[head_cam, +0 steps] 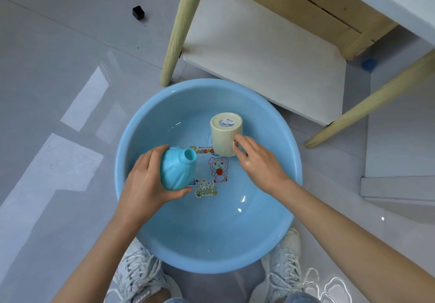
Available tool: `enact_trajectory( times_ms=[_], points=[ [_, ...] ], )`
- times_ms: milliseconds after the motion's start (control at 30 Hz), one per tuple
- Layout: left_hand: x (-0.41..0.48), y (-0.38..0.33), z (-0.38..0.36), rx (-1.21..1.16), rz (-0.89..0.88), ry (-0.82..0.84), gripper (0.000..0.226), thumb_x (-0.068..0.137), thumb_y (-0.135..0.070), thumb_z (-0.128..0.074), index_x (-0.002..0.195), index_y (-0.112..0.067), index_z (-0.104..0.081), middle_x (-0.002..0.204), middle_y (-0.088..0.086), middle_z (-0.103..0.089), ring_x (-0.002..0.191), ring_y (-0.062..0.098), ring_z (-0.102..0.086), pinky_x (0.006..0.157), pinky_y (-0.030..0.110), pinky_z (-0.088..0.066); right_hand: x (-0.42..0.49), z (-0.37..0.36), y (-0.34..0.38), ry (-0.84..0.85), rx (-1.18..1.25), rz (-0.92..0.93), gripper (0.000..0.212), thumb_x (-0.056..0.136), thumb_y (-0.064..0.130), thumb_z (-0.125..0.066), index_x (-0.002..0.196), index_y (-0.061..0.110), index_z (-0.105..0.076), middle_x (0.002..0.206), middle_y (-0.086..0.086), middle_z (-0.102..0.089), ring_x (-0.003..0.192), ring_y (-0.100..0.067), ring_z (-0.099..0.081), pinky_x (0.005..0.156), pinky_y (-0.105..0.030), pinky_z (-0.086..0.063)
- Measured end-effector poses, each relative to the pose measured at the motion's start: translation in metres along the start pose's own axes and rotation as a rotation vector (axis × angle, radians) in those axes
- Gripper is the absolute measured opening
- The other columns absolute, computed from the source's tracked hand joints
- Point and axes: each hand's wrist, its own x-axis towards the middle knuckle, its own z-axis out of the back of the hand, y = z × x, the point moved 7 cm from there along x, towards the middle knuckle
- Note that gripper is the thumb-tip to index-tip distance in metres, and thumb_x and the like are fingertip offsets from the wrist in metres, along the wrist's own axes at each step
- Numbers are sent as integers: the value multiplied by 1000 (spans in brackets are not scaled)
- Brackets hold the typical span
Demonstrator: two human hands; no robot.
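A round light-blue basin (277, 239) stands on the floor between my feet, with a cartoon print on its bottom. Over its left half my left hand (147, 182) grips a turquoise plastic bottle (177, 169), uncapped, its open neck tilted up and to the right. Inside the basin at the back a cream mug (225, 135) stands upside down, a label on its base. My right hand (256, 161) holds the mug by its handle on the right side; the handle is mostly hidden by my fingers.
A wooden table with pale legs (181, 27) and a white lower shelf (266, 50) stands just behind the basin. A small black cap-like object (138, 12) lies on the grey tiled floor at the back left. My white sneakers (138, 272) flank the basin's near rim.
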Motion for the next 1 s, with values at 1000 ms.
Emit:
enact_trajectory(
  times_ms=[1000],
  points=[
    [-1, 0, 0, -1, 0, -29, 95, 47, -43, -91, 126, -11, -49, 121, 4, -57, 108, 21, -49, 89, 32, -41, -89, -17, 35, 412, 1379, -996, 8, 77, 31, -77, 72, 25, -77, 75, 2, -73, 78, -11, -66, 86, -29, -54]
  ],
)
